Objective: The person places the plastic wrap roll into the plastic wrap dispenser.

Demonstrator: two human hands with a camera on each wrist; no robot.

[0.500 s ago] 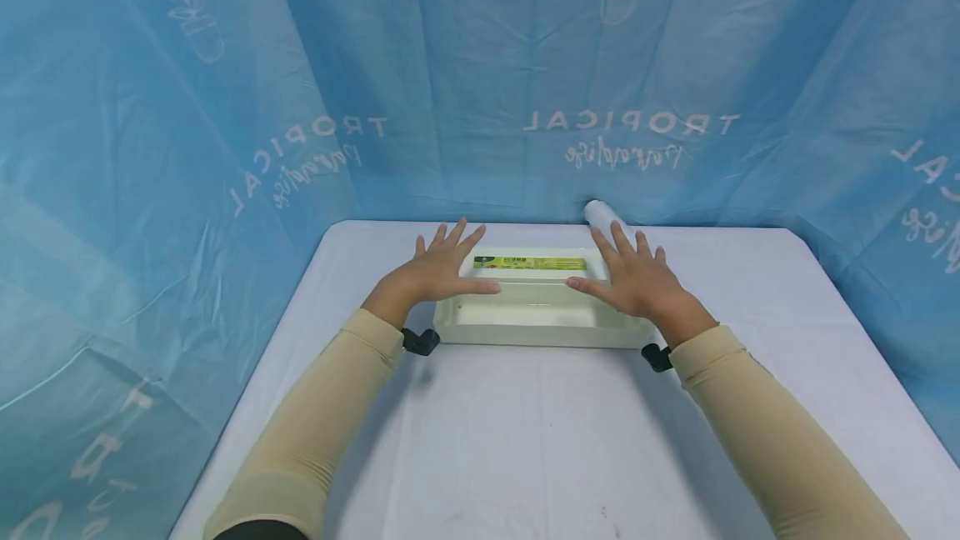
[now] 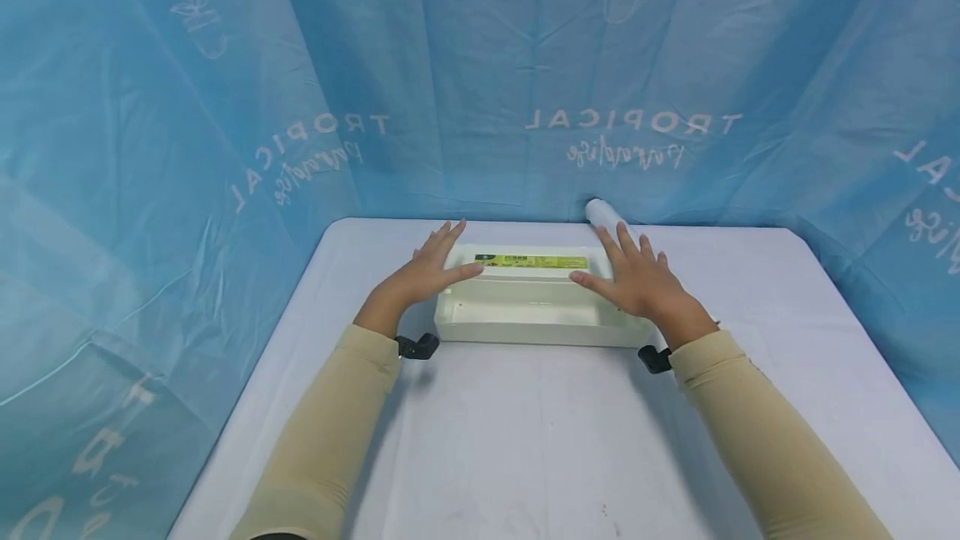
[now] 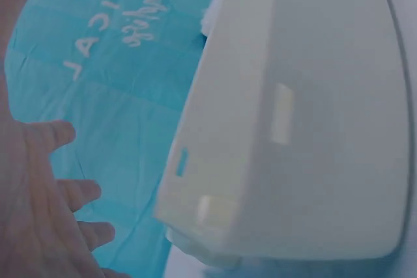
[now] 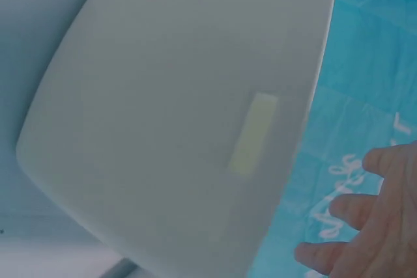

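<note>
A long off-white plastic box sits toward the far side of the table, its front part an open trough. On its back part is a yellow-green printed label. My left hand is spread at the box's left end, with the thumb pointing in over it. Over the right end my right hand is spread too, the thumb toward the label. Neither hand holds anything. In the left wrist view the box's smooth wall stands apart from the fingers; the right wrist view shows the other end.
Behind the box at the right lies a white cylinder, partly hidden by the right hand. A white cloth covers the table. Blue printed curtains hang round the back and both sides. A dark wrist camera sits by the left cuff.
My left hand has drawn a little to the left, its thumb moving back from over the label's left end. The right hand and the box stay nearly where they were.
</note>
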